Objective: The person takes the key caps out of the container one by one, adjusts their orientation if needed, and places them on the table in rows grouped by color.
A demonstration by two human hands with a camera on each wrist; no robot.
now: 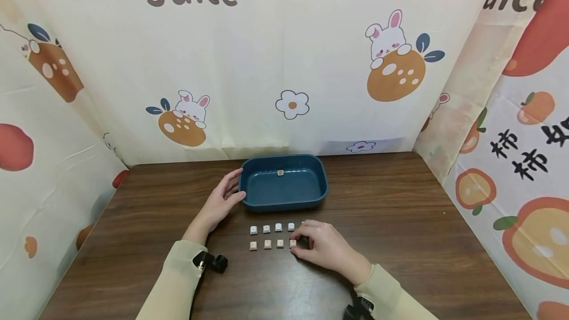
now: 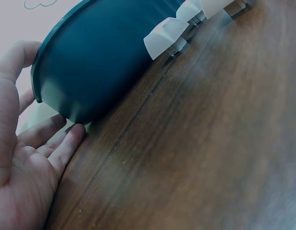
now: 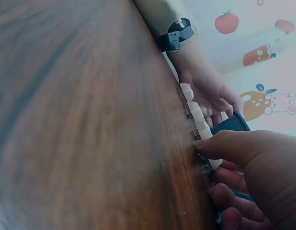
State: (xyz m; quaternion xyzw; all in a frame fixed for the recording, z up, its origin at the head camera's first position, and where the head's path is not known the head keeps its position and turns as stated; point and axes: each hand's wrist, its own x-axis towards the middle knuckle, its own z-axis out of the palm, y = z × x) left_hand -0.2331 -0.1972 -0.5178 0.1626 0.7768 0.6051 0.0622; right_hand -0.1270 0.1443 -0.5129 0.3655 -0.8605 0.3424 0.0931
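Note:
My left hand (image 1: 222, 198) touches the left end of a dark blue tray (image 1: 286, 207), thumb near the front corner and fingers farther back. In the left wrist view, fingers (image 2: 66, 146) lie along the tray's outer wall (image 2: 97, 62). My right hand (image 1: 326, 246) pinches a small pale keycap (image 1: 292, 243) at the right end of the front row; its thumb (image 3: 224, 145) partly hides the keycap (image 3: 215, 163) in the right wrist view. More keycaps (image 1: 267, 244) stand in two rows before the tray. One keycap (image 1: 280, 173) lies inside, towards the back wall.
The brown wooden table (image 1: 391, 201) meets a printed cloth backdrop (image 1: 253, 53) just behind the tray. Similar cloth walls (image 1: 511, 162) rise on both sides. The back row of keycaps (image 1: 266, 229) sits close to the tray's front wall.

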